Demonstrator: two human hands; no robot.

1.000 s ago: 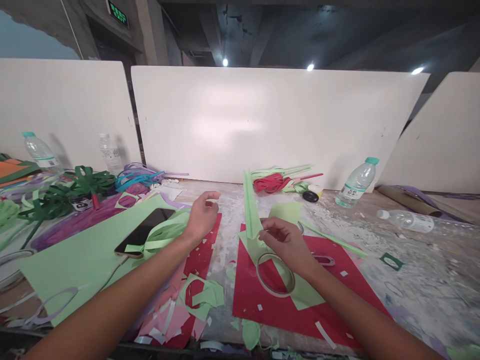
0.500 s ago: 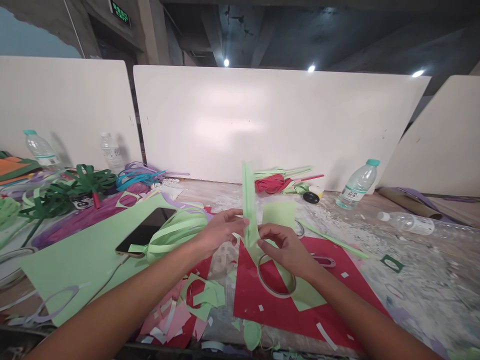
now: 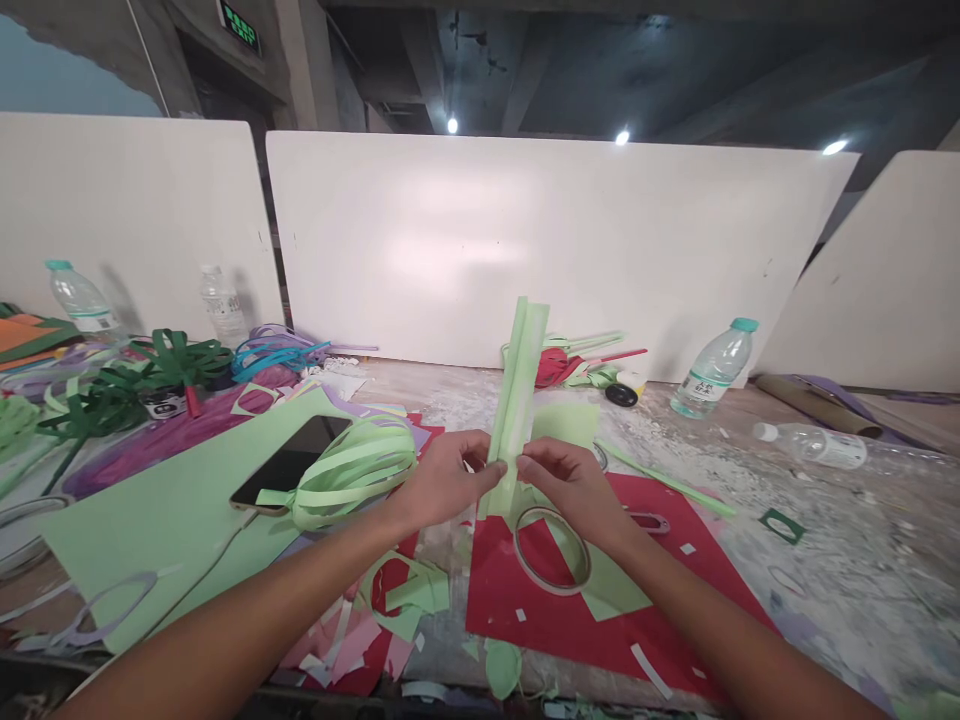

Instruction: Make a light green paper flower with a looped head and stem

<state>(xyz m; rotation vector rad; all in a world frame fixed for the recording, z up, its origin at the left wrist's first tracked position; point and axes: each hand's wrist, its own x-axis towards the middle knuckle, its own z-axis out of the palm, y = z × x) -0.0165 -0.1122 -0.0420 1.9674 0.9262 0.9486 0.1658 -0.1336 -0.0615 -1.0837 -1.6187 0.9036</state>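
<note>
Upright between my hands stands a folded strip of light green paper [image 3: 519,390], its long creases running lengthwise. My left hand [image 3: 454,480] pinches its left edge low down, thumb in front. On the opposite edge, my right hand [image 3: 566,485] grips it between thumb and fingers. Below my right hand a roll of tape [image 3: 553,585] lies on red paper [image 3: 517,570], overlapping a light green piece of paper [image 3: 611,592]. Left of my left hand rests a looped bundle of light green paper strips [image 3: 356,470], partly over a phone [image 3: 292,460].
A large green sheet [image 3: 150,540] spreads on the left, with paper scraps [image 3: 409,590] near the front edge. Water bottles stand at the back, one [image 3: 716,368] to the right; another bottle [image 3: 814,445] lies on its side. A white panel [image 3: 375,240] closes off the back.
The folded green strip has tilted to the right and turned, showing a wider face. My left hand has shifted slightly and its thumb now lies across the front of the strip.
</note>
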